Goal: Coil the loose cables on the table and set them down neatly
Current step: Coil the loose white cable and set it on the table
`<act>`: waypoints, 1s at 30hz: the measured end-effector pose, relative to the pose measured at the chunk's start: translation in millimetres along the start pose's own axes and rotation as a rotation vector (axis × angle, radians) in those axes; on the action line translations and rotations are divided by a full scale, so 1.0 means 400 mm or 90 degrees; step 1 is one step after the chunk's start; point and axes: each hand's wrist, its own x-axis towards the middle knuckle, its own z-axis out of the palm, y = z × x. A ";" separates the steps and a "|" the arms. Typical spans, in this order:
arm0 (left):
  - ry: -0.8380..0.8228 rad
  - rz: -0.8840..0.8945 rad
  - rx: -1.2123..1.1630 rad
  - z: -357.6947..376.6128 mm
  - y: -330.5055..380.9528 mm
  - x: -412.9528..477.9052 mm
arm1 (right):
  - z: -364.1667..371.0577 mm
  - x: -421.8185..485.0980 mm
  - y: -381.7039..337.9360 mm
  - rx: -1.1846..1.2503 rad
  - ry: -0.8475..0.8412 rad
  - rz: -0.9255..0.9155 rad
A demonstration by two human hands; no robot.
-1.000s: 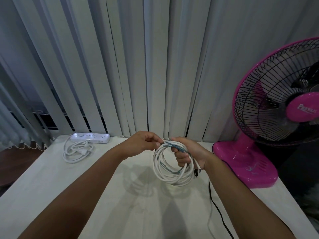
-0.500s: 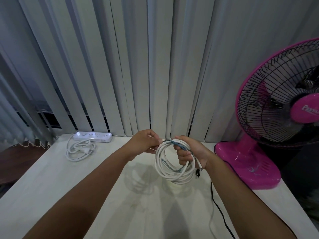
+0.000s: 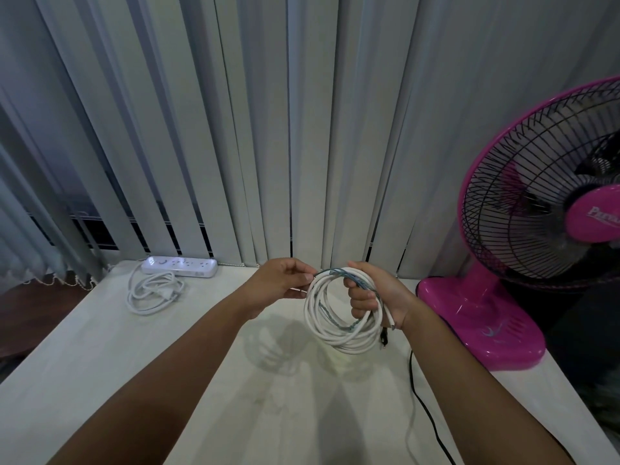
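A white cable wound into a round coil (image 3: 332, 333), with a thinner blue-grey strand among its turns, hangs above the middle of the white table (image 3: 167, 380). My right hand (image 3: 375, 293) grips the coil's right side, fingers curled through the loop. My left hand (image 3: 285, 283) pinches the coil's upper left edge between thumb and fingertips. A dark plug end (image 3: 383, 340) dangles below my right wrist.
A white power strip (image 3: 179, 266) lies at the back left with its own white cord (image 3: 151, 293) bundled in front. A pink fan (image 3: 523, 263) stands on the right. A black cord (image 3: 426, 404) runs along the table toward me. Vertical blinds (image 3: 302, 129) close the back.
The coil and both hands stay in nearly the same place. My left fingers have shifted slightly on the coil's upper edge.
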 end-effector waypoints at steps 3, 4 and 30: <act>0.033 0.011 0.051 0.009 -0.003 0.000 | -0.002 0.001 0.004 -0.011 0.010 0.003; 0.040 0.024 0.093 0.013 -0.003 0.000 | -0.004 0.000 0.006 -0.012 0.012 0.002; 0.030 0.075 0.552 0.051 0.008 0.003 | 0.018 0.015 0.020 -0.102 0.132 -0.028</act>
